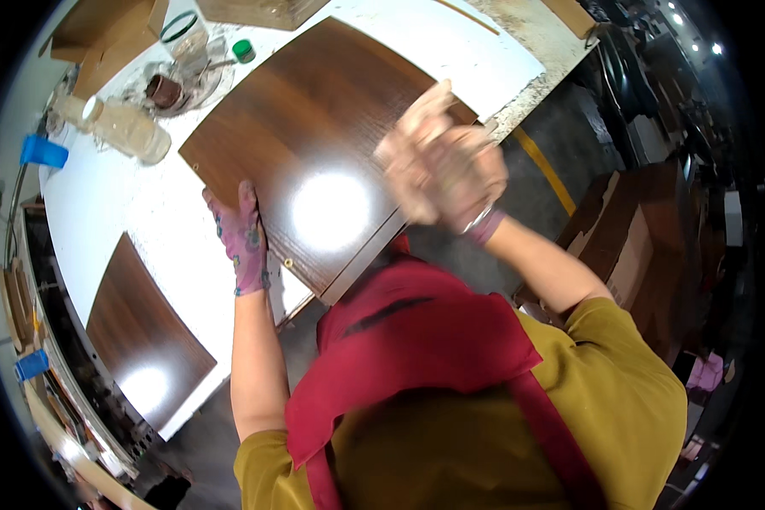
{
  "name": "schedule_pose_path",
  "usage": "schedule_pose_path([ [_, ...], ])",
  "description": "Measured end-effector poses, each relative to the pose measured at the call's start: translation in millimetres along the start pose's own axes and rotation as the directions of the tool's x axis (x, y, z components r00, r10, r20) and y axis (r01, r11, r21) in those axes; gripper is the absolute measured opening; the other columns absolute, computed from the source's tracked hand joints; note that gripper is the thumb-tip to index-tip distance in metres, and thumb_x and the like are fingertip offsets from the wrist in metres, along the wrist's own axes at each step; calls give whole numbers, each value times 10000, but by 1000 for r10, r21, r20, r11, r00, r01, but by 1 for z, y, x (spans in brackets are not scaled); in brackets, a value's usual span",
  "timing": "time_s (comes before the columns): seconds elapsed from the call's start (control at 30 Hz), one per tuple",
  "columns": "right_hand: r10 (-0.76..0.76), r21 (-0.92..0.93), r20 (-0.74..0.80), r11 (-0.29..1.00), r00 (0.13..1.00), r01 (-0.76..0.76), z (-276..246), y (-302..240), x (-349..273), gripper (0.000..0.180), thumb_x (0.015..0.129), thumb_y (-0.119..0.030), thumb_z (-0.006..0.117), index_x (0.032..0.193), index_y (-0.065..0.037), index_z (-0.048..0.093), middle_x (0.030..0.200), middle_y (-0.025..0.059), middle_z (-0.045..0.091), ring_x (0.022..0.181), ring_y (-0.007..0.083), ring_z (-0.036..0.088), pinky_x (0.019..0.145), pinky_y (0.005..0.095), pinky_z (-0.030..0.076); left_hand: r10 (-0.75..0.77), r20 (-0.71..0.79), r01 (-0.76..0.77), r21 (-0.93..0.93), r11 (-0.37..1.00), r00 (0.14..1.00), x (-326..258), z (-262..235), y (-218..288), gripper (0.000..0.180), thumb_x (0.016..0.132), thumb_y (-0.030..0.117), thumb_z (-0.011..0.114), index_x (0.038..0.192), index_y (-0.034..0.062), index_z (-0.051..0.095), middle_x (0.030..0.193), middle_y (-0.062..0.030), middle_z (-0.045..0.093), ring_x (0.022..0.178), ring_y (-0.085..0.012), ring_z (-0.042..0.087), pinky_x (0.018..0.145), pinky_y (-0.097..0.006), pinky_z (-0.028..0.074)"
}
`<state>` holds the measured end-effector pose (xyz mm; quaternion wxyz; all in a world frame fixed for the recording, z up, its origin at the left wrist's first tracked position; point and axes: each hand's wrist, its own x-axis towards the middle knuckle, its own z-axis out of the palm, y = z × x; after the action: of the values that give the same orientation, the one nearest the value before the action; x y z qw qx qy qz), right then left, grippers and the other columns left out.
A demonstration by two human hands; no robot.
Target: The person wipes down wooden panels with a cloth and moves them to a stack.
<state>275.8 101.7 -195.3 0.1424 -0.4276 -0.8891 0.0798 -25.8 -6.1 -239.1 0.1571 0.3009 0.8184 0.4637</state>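
Note:
A large dark-brown wood-grain panel [306,119] lies tilted across the white-topped table, its near edge overhanging toward my red apron. Brass-coloured fittings sit in its left side. My left hand [240,234], in a patterned purple fingerless glove, grips the panel's left edge, with the thumb on the top face. Over the panel's right edge hovers my right hand [442,161], also gloved and smeared by motion; whether it holds or touches anything cannot be made out. A smaller brown panel [144,327] rests at the table's left.
On the white table top [136,212] stand a cloudy plastic bottle [127,129], a small stained cup [163,90], a clear jar [185,42] and a green cap [243,51]. A cardboard box [115,47] is behind them. Brown boards [646,212] stand at the right.

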Motion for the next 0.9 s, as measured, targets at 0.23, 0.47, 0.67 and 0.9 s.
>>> schedule_pose_path([
  [0.23,-5,-232,-259,971,966,-58,25,93,-20,324,878,-243,596,1168,-99,609,1189,115,589,1035,265,593,884,375,484,-10,36,13,-85,996,999,-4,-5,14,832,884,396,651,1456,-35,227,1369,-251,438,1241,-351,451,1048,-386,355],
  [0.47,218,180,-326,970,920,-166,-109,127,-21,374,863,-201,632,1175,0,579,1136,178,596,1046,291,596,892,356,473,684,122,-654,451,607,719,47,-19,47,735,841,341,693,1430,57,358,1412,-272,364,1294,-416,381,1075,-463,323],
  [0.67,-282,361,-167,874,945,325,-11,-46,-1,329,876,-186,549,1197,-117,567,879,86,639,789,261,643,715,390,526,765,137,-654,626,425,629,134,66,100,632,909,485,529,1360,50,446,1299,-230,503,1224,-386,454,1016,-475,363],
  [0.9,328,683,241,611,913,-400,-16,25,8,265,960,-280,444,1032,-84,607,795,57,652,648,176,627,536,294,487,531,364,-620,641,453,765,132,96,104,593,933,502,461,1334,66,495,1158,-227,608,1064,-380,570,946,-444,414],
])
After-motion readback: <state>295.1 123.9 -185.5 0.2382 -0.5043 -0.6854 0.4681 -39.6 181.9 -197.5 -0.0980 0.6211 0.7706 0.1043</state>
